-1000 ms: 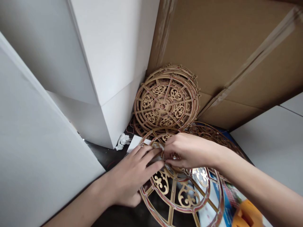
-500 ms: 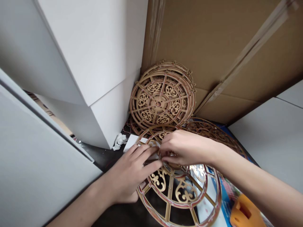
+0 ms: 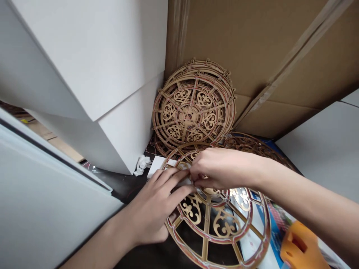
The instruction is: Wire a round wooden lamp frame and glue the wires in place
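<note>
A round gold openwork disc [image 3: 221, 228] with scroll patterns lies flat in front of me. My left hand [image 3: 157, 209] rests on its left part, fingers stretched out and pressed flat. My right hand [image 3: 221, 168] is over the disc's centre, its fingers curled in a pinch at the hub; what they pinch is too small to make out. A stack of similar round fretwork discs [image 3: 193, 108] leans upright against the cardboard behind. Another disc [image 3: 252, 145] lies flat to the right, partly under my right arm.
White boxes [image 3: 92, 63] stand at the left and a white panel [image 3: 45, 209] at the near left. A brown cardboard box [image 3: 252, 48] fills the back. An orange tool [image 3: 300, 248] lies at the lower right. Crumpled white paper [image 3: 142, 164] sits by the box corner.
The view has shifted a little; both hands stay at the disc's centre, with the right fingers still pinching at the hub and the left hand still flat.
</note>
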`<state>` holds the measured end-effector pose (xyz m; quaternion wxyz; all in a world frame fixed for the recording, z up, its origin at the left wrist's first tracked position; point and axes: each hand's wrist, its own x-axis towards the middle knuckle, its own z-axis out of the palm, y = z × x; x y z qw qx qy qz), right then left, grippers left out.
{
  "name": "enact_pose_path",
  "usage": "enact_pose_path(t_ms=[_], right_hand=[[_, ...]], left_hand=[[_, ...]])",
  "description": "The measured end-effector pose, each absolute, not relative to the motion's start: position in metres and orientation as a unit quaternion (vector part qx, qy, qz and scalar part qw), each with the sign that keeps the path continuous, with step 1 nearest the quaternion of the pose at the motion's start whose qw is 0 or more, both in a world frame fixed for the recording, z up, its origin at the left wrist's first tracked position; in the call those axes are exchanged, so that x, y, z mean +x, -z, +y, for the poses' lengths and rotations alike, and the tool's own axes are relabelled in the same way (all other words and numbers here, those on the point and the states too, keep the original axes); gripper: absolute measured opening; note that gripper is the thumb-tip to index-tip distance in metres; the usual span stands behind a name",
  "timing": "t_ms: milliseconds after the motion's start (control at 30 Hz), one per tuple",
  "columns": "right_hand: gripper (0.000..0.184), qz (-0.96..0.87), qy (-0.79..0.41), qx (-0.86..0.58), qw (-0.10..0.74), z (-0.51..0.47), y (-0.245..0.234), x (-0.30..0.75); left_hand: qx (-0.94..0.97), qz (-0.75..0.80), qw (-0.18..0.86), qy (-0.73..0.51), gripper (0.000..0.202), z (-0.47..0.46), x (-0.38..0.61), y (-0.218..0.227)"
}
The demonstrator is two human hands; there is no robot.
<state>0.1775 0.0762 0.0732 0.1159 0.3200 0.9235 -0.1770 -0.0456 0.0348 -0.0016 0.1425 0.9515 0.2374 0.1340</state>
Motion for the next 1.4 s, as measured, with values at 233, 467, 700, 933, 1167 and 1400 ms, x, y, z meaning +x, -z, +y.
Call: enact_pose_path(t_ms=[233, 467, 700, 933, 1167, 1400], right_hand=[[0.011, 0.92, 0.157, 0.33, 0.138, 0.073, -0.077, 0.174], [0.01, 0.894, 0.107, 0.376, 0.22, 0.073, -0.088, 0.149], [0.004, 0.901, 0.076, 0.386, 0.183, 0.069, -0.086, 0.159], [0.019, 0.921, 0.138, 0.353, -0.085, 0.03, -0.047, 0.211], [0.025, 0.919, 0.123, 0.354, -0.124, 0.022, -0.035, 0.213], [0.026, 0.919, 0.084, 0.363, -0.125, 0.022, -0.03, 0.208]], left_hand=[[0.95, 0.238, 0.16, -0.122, 0.084, 0.037, -0.045, -0.002], [0.953, 0.23, 0.166, -0.103, 0.081, 0.04, -0.044, -0.01], [0.956, 0.227, 0.155, -0.099, 0.086, 0.039, -0.044, -0.009], [0.955, 0.227, 0.167, -0.093, 0.078, 0.038, -0.046, -0.013], [0.953, 0.231, 0.172, -0.094, 0.081, 0.039, -0.045, -0.013], [0.954, 0.237, 0.159, -0.086, 0.083, 0.04, -0.043, -0.011]])
